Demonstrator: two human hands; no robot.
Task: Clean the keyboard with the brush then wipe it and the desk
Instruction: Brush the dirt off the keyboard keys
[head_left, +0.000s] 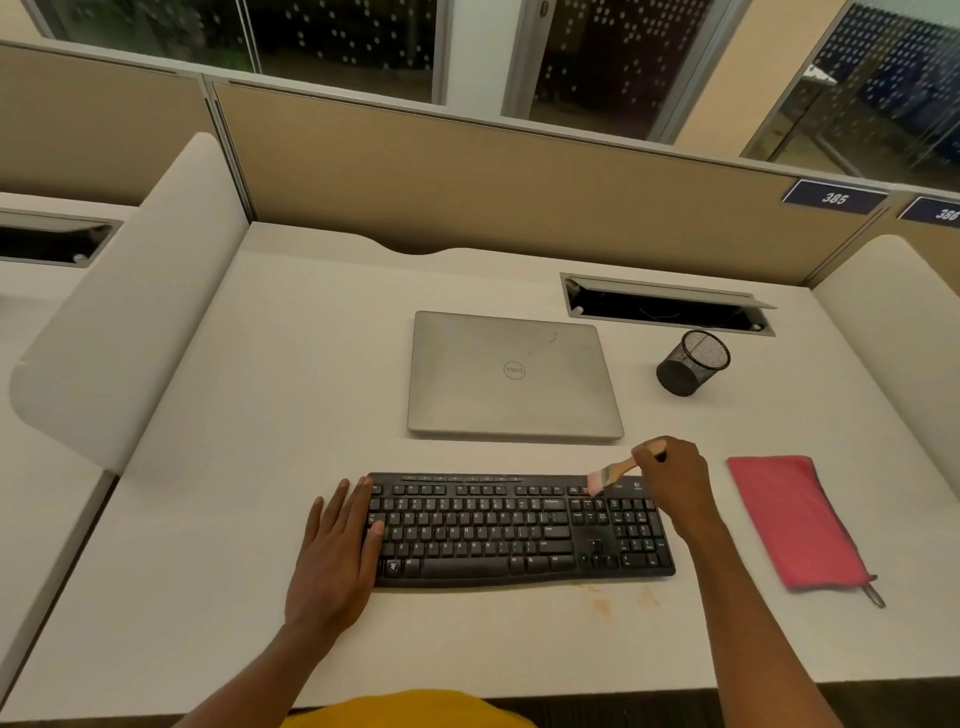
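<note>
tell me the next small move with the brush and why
Probably sweep the brush leftward along the top row of the keyboard. The right hand grips its handle with the bristles touching the upper right keys, and the left hand lies flat on the left end, steadying it.

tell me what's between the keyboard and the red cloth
Only bare desk lies between the keyboard and the cloth; the right arm crosses over that gap. The head view shows it.
</note>
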